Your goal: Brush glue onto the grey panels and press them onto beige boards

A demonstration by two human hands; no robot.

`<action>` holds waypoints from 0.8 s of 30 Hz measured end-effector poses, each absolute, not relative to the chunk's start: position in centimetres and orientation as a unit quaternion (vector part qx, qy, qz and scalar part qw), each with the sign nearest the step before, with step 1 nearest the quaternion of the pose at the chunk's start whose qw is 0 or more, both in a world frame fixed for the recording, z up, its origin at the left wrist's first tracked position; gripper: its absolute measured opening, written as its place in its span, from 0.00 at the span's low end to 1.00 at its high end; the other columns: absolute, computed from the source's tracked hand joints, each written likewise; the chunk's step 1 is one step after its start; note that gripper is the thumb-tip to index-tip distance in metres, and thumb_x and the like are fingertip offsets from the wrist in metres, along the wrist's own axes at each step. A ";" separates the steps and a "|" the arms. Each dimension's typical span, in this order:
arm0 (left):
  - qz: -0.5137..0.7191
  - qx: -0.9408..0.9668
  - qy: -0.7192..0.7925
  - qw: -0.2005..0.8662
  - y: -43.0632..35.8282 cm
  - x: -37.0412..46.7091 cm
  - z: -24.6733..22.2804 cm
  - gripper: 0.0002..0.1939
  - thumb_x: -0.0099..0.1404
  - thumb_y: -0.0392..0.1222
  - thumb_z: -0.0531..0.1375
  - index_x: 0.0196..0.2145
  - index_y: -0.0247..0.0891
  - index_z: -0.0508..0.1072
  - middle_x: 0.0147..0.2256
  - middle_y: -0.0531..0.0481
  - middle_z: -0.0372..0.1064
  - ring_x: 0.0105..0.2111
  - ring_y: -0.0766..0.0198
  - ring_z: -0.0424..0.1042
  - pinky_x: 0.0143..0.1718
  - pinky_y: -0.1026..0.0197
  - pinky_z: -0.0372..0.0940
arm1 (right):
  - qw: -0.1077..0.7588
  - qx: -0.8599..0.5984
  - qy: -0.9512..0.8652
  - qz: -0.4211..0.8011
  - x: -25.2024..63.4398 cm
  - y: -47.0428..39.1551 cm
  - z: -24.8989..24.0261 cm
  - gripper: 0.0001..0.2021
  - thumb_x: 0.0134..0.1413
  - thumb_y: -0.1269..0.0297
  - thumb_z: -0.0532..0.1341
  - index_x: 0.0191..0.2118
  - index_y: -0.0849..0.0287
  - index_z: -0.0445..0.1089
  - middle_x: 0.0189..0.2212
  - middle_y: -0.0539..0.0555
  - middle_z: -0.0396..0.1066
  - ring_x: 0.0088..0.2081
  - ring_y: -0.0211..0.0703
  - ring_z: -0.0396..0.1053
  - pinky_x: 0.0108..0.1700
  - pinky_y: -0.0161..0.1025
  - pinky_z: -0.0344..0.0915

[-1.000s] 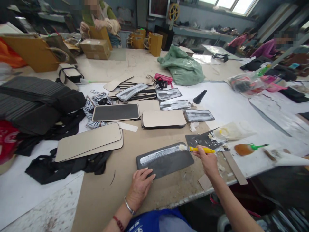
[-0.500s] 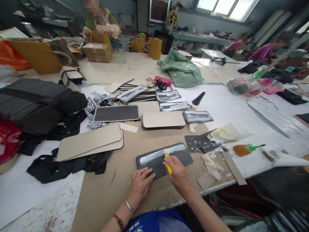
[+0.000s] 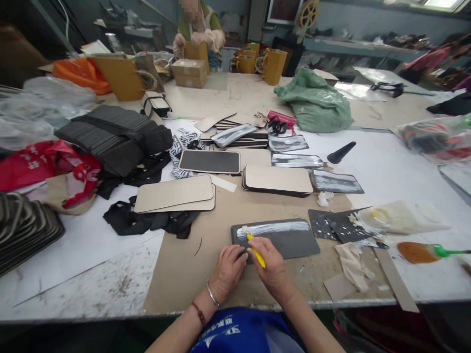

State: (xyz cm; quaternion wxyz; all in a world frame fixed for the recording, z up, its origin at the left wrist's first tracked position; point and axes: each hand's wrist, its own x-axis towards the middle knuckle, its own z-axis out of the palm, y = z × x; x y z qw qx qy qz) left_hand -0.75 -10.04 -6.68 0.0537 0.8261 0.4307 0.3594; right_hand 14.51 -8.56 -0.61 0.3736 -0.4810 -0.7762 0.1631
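A dark grey rectangular panel (image 3: 283,243) with rounded corners lies on brown paper, a streaky white band of paste along its far side. My right hand (image 3: 270,262) is closed around a yellow-handled brush (image 3: 256,251), whose pale tip touches the white band near the panel's left end. At the panel's lower left corner, my left hand (image 3: 231,270) rests its extended fingers on the edge, close beside the right hand. Behind the panel sits a stack of beige panels (image 3: 277,179). Several paste-streaked panels (image 3: 336,182) lie to its right.
Paste-spotted dark scraps (image 3: 340,225) and a plastic bag of paste (image 3: 401,215) lie right, near an amber bottle (image 3: 417,251) with a green nozzle. Beige panels (image 3: 172,193) rest on black cloth at left. Across the table, a person (image 3: 198,32) handles a tan box-like piece.
The brush has moved left along the white band to the panel's left end. My left hand has drawn back to the corner. The whole view has swung left.
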 end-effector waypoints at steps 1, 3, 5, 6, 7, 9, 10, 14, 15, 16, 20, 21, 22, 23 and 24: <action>0.359 0.819 0.445 0.053 -10.1 -1.1 -6.7 0.11 0.62 0.30 0.51 0.41 0.35 0.68 0.38 0.44 0.68 0.41 0.60 0.65 0.42 0.54 0.65 | 0.361 -0.470 -0.788 0.169 14.2 -8.7 -0.6 0.10 0.57 0.70 0.53 0.44 0.57 0.66 0.38 0.57 0.68 0.42 0.44 0.66 0.45 0.42 0.67; 0.361 0.806 0.465 0.058 -10.2 -1.6 -6.9 0.10 0.63 0.31 0.50 0.40 0.35 0.68 0.36 0.44 0.68 0.39 0.62 0.66 0.40 0.56 0.65 | 0.343 -0.454 -0.800 0.188 13.9 -9.3 -0.2 0.10 0.57 0.70 0.54 0.44 0.56 0.66 0.38 0.57 0.68 0.42 0.44 0.66 0.45 0.42 0.67; 0.363 0.802 0.470 0.061 -10.2 -2.1 -7.2 0.09 0.63 0.32 0.51 0.39 0.35 0.68 0.35 0.45 0.68 0.38 0.62 0.66 0.40 0.57 0.65 | 0.341 -0.449 -0.797 0.218 14.1 -10.1 0.4 0.10 0.57 0.69 0.53 0.44 0.56 0.67 0.37 0.57 0.69 0.42 0.43 0.66 0.44 0.41 0.67; 0.364 0.802 0.469 0.061 -10.3 -2.3 -7.3 0.08 0.63 0.32 0.51 0.39 0.35 0.68 0.35 0.45 0.68 0.38 0.61 0.66 0.40 0.57 0.65 | 0.348 -0.455 -0.786 0.232 14.5 -10.5 0.6 0.10 0.57 0.69 0.53 0.44 0.55 0.67 0.37 0.56 0.69 0.41 0.43 0.67 0.44 0.41 0.67; 0.365 0.803 0.468 0.062 -10.3 -2.4 -7.4 0.08 0.63 0.33 0.52 0.38 0.35 0.68 0.35 0.45 0.68 0.38 0.61 0.66 0.40 0.57 0.65 | 0.361 -0.468 -0.769 0.245 14.9 -10.8 0.9 0.09 0.57 0.68 0.53 0.43 0.55 0.67 0.36 0.56 0.69 0.41 0.43 0.67 0.44 0.41 0.67; 0.367 0.802 0.466 0.064 -10.4 -2.6 -7.5 0.07 0.62 0.33 0.52 0.38 0.35 0.69 0.35 0.45 0.69 0.39 0.61 0.66 0.40 0.56 0.65 | 0.388 -0.522 -0.711 0.268 15.8 -11.5 1.1 0.08 0.57 0.65 0.54 0.39 0.56 0.69 0.35 0.55 0.70 0.38 0.43 0.68 0.42 0.41 0.68; 0.368 0.802 0.466 0.067 -10.4 -2.7 -7.5 0.08 0.62 0.33 0.52 0.38 0.35 0.69 0.35 0.44 0.69 0.39 0.61 0.66 0.40 0.56 0.65 | 0.401 -0.557 -0.670 0.283 16.1 -11.8 1.0 0.08 0.56 0.63 0.55 0.37 0.56 0.69 0.33 0.56 0.70 0.36 0.43 0.69 0.40 0.41 0.69; 0.375 0.807 0.450 0.081 -10.5 -3.2 -7.6 0.12 0.62 0.29 0.50 0.40 0.36 0.69 0.40 0.43 0.69 0.43 0.61 0.66 0.44 0.55 0.64 | 0.432 -0.659 -0.472 0.396 16.4 -12.2 0.2 0.15 0.50 0.51 0.58 0.33 0.59 0.70 0.28 0.56 0.72 0.26 0.45 0.71 0.30 0.41 0.72; 0.376 0.809 0.444 0.083 -10.4 -3.3 -7.7 0.13 0.62 0.28 0.49 0.40 0.35 0.69 0.41 0.43 0.69 0.44 0.61 0.65 0.44 0.55 0.64 | 0.439 -0.666 -0.433 0.421 16.2 -12.2 -0.1 0.17 0.48 0.49 0.59 0.32 0.60 0.70 0.27 0.56 0.72 0.25 0.45 0.71 0.29 0.42 0.72; 0.375 0.812 0.439 0.084 -10.3 -3.3 -7.8 0.14 0.62 0.27 0.48 0.41 0.35 0.69 0.41 0.43 0.69 0.45 0.61 0.65 0.45 0.55 0.64 | 0.445 -0.669 -0.402 0.439 16.0 -12.2 -0.5 0.19 0.46 0.47 0.60 0.32 0.60 0.70 0.27 0.56 0.72 0.25 0.46 0.71 0.29 0.43 0.72; 0.345 0.833 0.425 0.089 -9.6 -3.5 -8.1 0.18 0.61 0.26 0.47 0.41 0.37 0.70 0.41 0.44 0.70 0.45 0.60 0.65 0.44 0.53 0.64 | 0.466 -0.674 -0.332 0.466 16.0 -12.0 -1.8 0.21 0.43 0.46 0.62 0.33 0.62 0.69 0.27 0.56 0.73 0.26 0.47 0.72 0.31 0.43 0.73; 0.332 0.840 0.421 0.089 -9.4 -3.6 -8.0 0.19 0.60 0.26 0.47 0.41 0.38 0.71 0.41 0.45 0.70 0.45 0.60 0.65 0.44 0.53 0.64 | 0.470 -0.676 -0.322 0.467 16.4 -11.9 -2.1 0.21 0.43 0.47 0.62 0.33 0.62 0.69 0.27 0.56 0.73 0.27 0.47 0.72 0.31 0.43 0.73; 0.318 0.847 0.417 0.088 -9.3 -3.7 -8.0 0.20 0.59 0.25 0.47 0.41 0.39 0.71 0.41 0.45 0.70 0.45 0.60 0.65 0.44 0.52 0.64 | 0.475 -0.678 -0.316 0.463 16.9 -11.9 -2.3 0.21 0.43 0.47 0.62 0.33 0.63 0.69 0.26 0.56 0.73 0.27 0.47 0.72 0.31 0.42 0.73; 0.306 0.853 0.413 0.086 -9.2 -3.7 -7.9 0.21 0.58 0.24 0.47 0.41 0.40 0.72 0.41 0.45 0.70 0.45 0.60 0.65 0.44 0.52 0.64 | 0.481 -0.683 -0.311 0.453 17.7 -11.8 -2.5 0.21 0.43 0.47 0.62 0.33 0.63 0.69 0.26 0.56 0.73 0.27 0.47 0.72 0.31 0.42 0.73; 0.296 0.859 0.410 0.083 -9.2 -3.8 -7.8 0.22 0.57 0.24 0.47 0.41 0.41 0.72 0.42 0.45 0.70 0.45 0.60 0.65 0.44 0.52 0.64 | 0.488 -0.689 -0.308 0.438 18.6 -11.8 -2.5 0.21 0.43 0.47 0.62 0.34 0.63 0.69 0.26 0.55 0.73 0.27 0.47 0.72 0.31 0.42 0.73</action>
